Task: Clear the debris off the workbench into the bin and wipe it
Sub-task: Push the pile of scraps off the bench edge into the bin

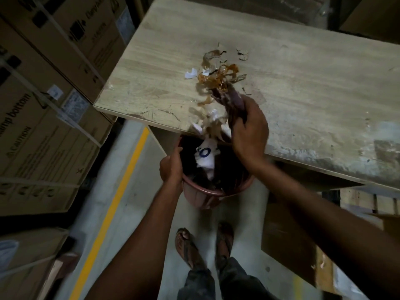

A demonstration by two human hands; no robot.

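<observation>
The pale wooden workbench [303, 68] carries a heap of debris [218, 76]: brown tape strips and white paper scraps near its front edge. My right hand [249, 128] grips a dark cloth [232, 102] that lies against the debris, and blurred scraps [207, 122] hang over the bench edge above the bin. My left hand [172, 167] holds the rim of a reddish-brown bin [201, 198] just below the bench's front edge. Crumpled white paper [205, 156] lies inside the bin.
Stacked cardboard cartons [43, 105] stand close on the left. A yellow floor line [116, 198] runs between them and me. More cardboard [287, 241] lies under the bench on the right. My sandalled feet [203, 245] stand right behind the bin.
</observation>
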